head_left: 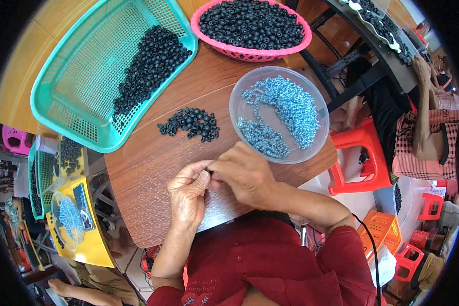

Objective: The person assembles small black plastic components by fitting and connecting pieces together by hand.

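Observation:
Over the near part of the brown wooden table (pixel 153 168), my left hand (pixel 186 194) and my right hand (pixel 247 173) meet. Between my left thumb and fingers is a small black round part (pixel 209 171), mostly covered. The right fingers are closed against that spot, and whatever they pinch is hidden. Just beyond the hands lies a loose pile of black ring-like parts (pixel 190 123). A clear round tub (pixel 235 109) beside my right hand holds many small silvery-blue metal springs (pixel 293 109), some heaped apart at the near side.
A green mesh basket (pixel 76 81) with black parts (pixel 153 66) stands far left. Behind is a pink basket (pixel 247 52) heaped with similar parts. At right are a red stool (pixel 359 158) and a co-worker's arm (pixel 424 107). A yellow table (pixel 99 239) stands left.

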Motion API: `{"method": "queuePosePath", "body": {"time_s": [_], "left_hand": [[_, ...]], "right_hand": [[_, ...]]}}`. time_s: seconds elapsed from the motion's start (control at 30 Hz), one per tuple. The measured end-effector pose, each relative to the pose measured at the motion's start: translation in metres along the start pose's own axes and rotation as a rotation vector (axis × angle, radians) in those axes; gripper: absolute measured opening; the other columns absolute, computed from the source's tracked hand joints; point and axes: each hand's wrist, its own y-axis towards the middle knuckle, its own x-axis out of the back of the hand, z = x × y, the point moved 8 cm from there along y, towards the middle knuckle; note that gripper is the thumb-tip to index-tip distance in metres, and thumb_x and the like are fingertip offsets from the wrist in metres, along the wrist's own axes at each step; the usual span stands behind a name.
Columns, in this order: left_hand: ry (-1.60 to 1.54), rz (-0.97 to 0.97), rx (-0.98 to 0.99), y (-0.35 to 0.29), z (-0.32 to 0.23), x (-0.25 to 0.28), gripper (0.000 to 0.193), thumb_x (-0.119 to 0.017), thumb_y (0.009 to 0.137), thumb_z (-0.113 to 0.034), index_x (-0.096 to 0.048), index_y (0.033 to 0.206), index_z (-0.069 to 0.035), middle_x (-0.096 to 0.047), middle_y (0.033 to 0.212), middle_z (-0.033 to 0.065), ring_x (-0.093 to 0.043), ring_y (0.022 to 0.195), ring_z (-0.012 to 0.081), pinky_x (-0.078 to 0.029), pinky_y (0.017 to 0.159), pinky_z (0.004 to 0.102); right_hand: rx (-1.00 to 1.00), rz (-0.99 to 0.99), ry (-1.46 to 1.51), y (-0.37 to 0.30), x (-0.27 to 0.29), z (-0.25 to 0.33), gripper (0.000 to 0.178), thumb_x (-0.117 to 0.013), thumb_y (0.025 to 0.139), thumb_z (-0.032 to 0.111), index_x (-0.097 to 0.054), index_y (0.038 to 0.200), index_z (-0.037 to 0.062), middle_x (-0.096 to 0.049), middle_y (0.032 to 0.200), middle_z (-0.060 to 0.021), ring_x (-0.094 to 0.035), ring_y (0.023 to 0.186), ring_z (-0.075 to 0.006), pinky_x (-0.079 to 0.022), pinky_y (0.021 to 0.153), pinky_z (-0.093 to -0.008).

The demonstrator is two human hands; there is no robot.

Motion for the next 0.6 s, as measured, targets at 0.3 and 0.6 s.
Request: {"method": "queuePosePath", "body": {"time_s": [0.3,0.6], "left_hand": [[0.061,0.021,0.120,0.001,0.017,-0.001,0.015,-0.060,0.086,0.000,-0.062,0.099,0.006,-0.066,0.082,0.0169,-0.062,0.064,0.0173,-0.051,0.058,0.0257],[0.091,0.003,0.139,0.007,0.023,0.012,0.015,-0.061,0.086,-0.001,-0.062,0.099,0.005,-0.067,0.081,0.0157,-0.060,0.059,0.0146,-0.048,0.054,0.0246]], "right_hand": [[-0.206,0.180,-0.706,0.019,0.058,-0.110,0.015,-0.058,0.073,0.001,-0.067,0.084,0.0065,-0.059,0.074,-0.0115,-0.056,0.072,-0.0314,-0.045,0.063,-0.0414],[-0.256,0.176,-0.640,0.020,0.065,-0.119,0.019,-0.060,0.073,0.003,-0.070,0.089,0.0094,-0.058,0.071,-0.0109,-0.056,0.075,-0.0305,-0.045,0.064,-0.0423]]}}
